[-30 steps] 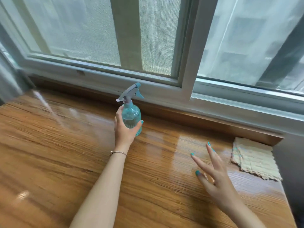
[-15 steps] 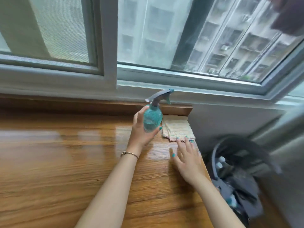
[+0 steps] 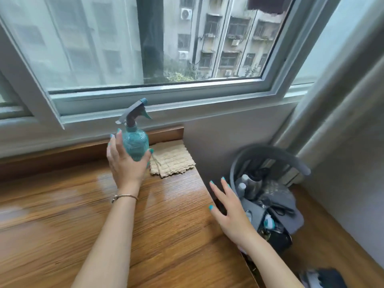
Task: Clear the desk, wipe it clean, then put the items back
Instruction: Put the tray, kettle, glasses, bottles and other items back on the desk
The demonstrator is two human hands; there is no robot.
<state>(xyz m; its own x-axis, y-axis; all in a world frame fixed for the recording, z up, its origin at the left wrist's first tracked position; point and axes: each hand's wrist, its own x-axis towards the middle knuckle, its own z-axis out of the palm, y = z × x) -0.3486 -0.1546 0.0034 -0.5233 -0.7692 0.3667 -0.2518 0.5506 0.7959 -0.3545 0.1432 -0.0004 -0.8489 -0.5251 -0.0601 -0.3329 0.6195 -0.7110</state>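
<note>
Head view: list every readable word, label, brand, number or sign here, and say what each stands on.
None can be read.
Spray bottle in the left hand: embossed pattern only, no print.
Cloth and desk: no text.
Bottles in the grey basket by the right hand: any labels too blurred.

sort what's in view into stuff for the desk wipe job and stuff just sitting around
For the job:
- spray bottle, gripped by the left hand
- folded cloth in the desk's far corner
- right hand, open and empty

Just about:
- grey bucket of clutter on the floor
- curtain
</note>
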